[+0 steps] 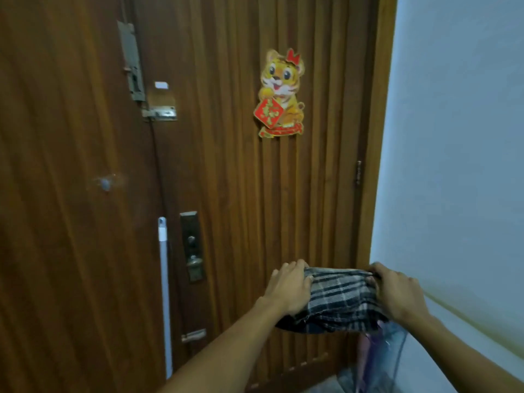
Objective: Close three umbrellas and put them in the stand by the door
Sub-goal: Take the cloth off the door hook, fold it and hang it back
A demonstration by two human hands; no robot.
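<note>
Door [85,194]: at your 9 to 12 o'clock, brown ribbed wood with long vertical grooves; a white pole [166,293] leans upright against it beside the metal lock plate [192,245].
Tiger decoration [280,93]: glossy paper cut-out stuck flat on the door at 12 o'clock.
Left hand [289,287]: your fingers curl over the left end of the plaid umbrella [337,299], thumb tucked under the cloth.
Umbrella: soft checked black-and-cream fabric, bunched and crumpled, held level between your hands at 5 o'clock, just off the door face.
Right hand [397,293]: your fingers pinch the right end of the fabric.
Stand [394,353]: translucent bluish container at 5 o'clock, under the umbrella in the door-wall corner; something pinkish stands inside, too blurred to tell.
Wall [459,165]: smooth pale blue, bare, at 3 o'clock.
</note>
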